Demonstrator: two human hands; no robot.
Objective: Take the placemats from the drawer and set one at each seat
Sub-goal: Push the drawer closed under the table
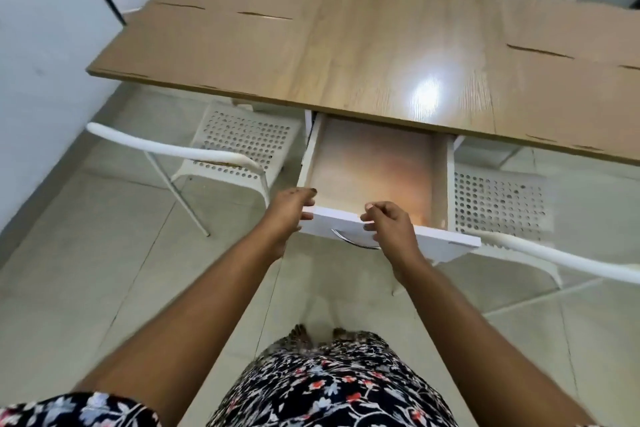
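Head view: both hands [289, 210] [389, 224] grip smooth white drawer [446, 239] front.

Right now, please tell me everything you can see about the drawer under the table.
The drawer is white, with a pale wood-look bottom, and is pulled out from under the table edge. No placemat shows in its visible part. Its white front panel carries a curved metal handle. The left hand grips the front's left corner; the right hand holds its top edge. White perforated chairs stand on both sides.
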